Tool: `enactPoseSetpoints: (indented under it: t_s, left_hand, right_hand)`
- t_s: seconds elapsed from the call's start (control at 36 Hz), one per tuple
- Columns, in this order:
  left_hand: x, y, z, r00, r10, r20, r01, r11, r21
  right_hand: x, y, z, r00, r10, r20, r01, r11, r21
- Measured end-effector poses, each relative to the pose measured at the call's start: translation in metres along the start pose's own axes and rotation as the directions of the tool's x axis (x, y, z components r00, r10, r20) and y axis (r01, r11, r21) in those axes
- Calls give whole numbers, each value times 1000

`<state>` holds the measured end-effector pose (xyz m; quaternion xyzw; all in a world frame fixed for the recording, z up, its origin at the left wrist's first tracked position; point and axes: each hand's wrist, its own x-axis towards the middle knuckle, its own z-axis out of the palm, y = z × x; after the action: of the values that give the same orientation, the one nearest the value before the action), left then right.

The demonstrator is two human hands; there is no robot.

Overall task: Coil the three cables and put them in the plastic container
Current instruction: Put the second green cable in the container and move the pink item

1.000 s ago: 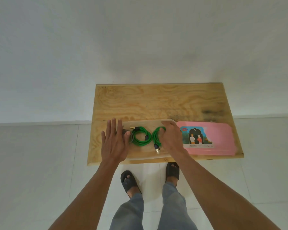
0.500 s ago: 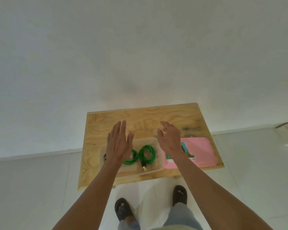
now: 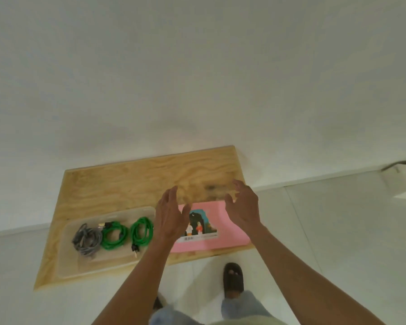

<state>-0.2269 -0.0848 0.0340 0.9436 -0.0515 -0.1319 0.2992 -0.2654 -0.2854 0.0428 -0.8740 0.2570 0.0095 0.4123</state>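
table [image 3: 136,184]: grained plywood, matt | container [image 3: 67,266]: translucent plastic | lid [image 3: 230,240]: smooth pink plastic

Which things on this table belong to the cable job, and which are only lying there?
Belong to the job:
- grey cable, coiled, in the container
- two green cables, coiled, in the container
- clear plastic container
- pink lid, both hands above it

Only lying there:
- nothing else; only the plywood table itself
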Motion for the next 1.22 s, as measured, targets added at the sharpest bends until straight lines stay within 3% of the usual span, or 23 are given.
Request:
enactPoseSetpoints:
  t_s: [0.17, 0.31, 0.53, 0.75, 1.0, 1.22]
  left_hand:
    - [-7, -8, 43, 973, -224, 51, 220, 973, 75]
    - [-5, -26, 75, 962, -261, 85, 243, 954, 176]
    - [1, -35, 108, 965, -259, -40, 262, 941, 217]
    - [9, -29, 119, 905, -417, -79, 421, 906, 49]
    - [7, -6, 110, 924, -369, -104, 370, 929, -7]
    - [2, 25, 55, 917, -292, -271, 300, 954, -13]
  right_hand:
    - [-2, 53, 5, 987, 89, 136, -74, 991, -114]
    - [-1, 79, 22, 973, 123, 193, -70, 963, -261]
    - [6, 102, 47, 974, 119, 193, -26, 906, -423]
    - [13, 112, 52, 978, 128, 162, -65, 935, -349]
    - [16, 98, 37, 977, 162, 142, -129, 967, -222]
    - [14, 48, 8, 990, 140, -11, -140, 979, -150]
